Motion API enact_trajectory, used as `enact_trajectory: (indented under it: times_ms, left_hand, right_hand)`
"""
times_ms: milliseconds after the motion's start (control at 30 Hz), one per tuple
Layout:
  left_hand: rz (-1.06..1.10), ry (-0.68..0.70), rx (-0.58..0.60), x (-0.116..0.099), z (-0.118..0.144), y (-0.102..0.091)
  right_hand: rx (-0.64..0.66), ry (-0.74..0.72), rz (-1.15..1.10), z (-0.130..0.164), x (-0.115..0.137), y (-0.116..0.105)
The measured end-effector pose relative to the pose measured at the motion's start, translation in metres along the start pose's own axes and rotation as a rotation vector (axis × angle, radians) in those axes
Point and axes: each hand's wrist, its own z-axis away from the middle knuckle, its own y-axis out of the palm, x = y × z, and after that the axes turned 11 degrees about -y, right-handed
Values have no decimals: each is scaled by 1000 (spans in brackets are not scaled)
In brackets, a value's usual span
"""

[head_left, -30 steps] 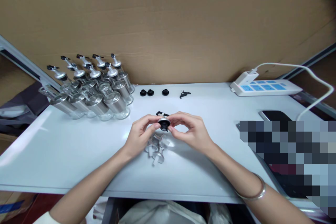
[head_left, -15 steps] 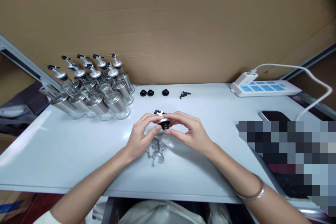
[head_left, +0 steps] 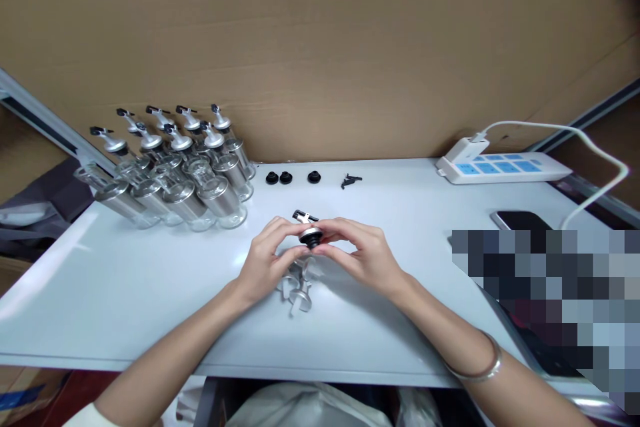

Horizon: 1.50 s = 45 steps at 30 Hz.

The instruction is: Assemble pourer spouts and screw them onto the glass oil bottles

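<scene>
My left hand and my right hand meet over the middle of the white table. Together they pinch a small silver pourer cap with a black seal underneath and a black lever on top. Just below my fingers lies a small heap of loose silver pourer caps. Three black rubber seals and a small black lever piece rest farther back on the table.
Several glass-and-steel bottles with pourer tops stand grouped at the back left. A white power strip with a cable lies at the back right, a dark phone near it. A cardboard wall closes off the back.
Both hands have closed in slightly around the cap, and the cap has turned a little between the fingertips. Nothing else on the table has moved.
</scene>
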Motion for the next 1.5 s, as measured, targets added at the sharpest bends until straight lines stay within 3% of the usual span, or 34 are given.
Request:
enact_trajectory:
  times_ms: [333, 533, 867, 1033, 1167, 1233, 1400, 1500]
  left_hand:
    - [16, 6, -32, 4, 2, 4]
    - [-10, 75, -107, 5, 1, 5]
    - [-99, 217, -63, 2, 0, 2]
    - [-149, 273, -70, 3, -1, 0]
    - [-335, 352, -39, 5, -8, -12]
    - [-447, 363, -141, 7, -13, -24]
    - [-448, 146, -703, 19, -26, -59]
    - [-348, 40, -784, 31, -31, -73]
  right_hand:
    - [-34, -8, -26, -1, 0, 2]
    - [-34, 218, -241, -2, 0, 2]
    - [-64, 542, -487, -4, -2, 7]
    - [-39, 522, -505, -3, -2, 7]
    - [-63, 478, -452, -1, -7, 8]
    - [-116, 469, -419, -1, -10, 6]
    - [-300, 488, -371, -5, -12, -2]
    - [-375, 486, -384, -8, -9, -5]
